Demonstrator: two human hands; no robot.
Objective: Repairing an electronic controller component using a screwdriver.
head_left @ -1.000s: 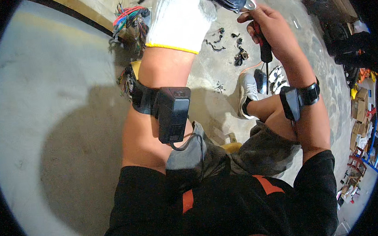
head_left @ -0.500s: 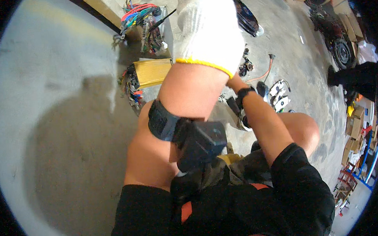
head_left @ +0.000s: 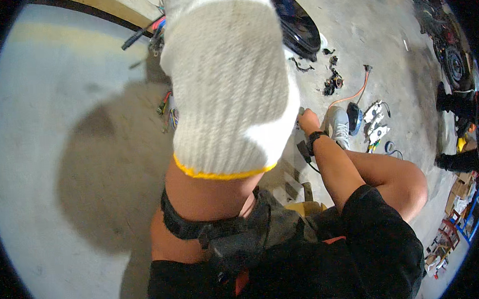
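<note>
My left hand (head_left: 228,85), in a white knit glove with a yellow cuff edge, is raised close to the camera. Its fingers are hidden beyond the top edge and behind the glove's back. A thin black rod with a thicker end (head_left: 134,39) sticks out beside it; whether the hand grips it is hidden. A black strap (head_left: 181,220) circles my left forearm. Lower and to the right, my bare right hand (head_left: 307,122) is closed near the floor, wearing a black watch (head_left: 318,135). What its fingers hold is too small to make out. A black piece with a cable (head_left: 304,151) hangs below it.
A glossy black curved part (head_left: 298,24) lies ahead. Small black parts (head_left: 333,82), an orange cable (head_left: 355,92) and white parts (head_left: 377,121) lie right, near my grey shoe (head_left: 338,127). Coloured wires (head_left: 167,112) show left of the glove. Boxes (head_left: 461,186) and a blue frame (head_left: 472,202) stand far right.
My gloved left hand has come nearer the camera and left, now covering the gold box and most of the wire bundles. The black rod has shifted left too. My right hand shows more fully.
</note>
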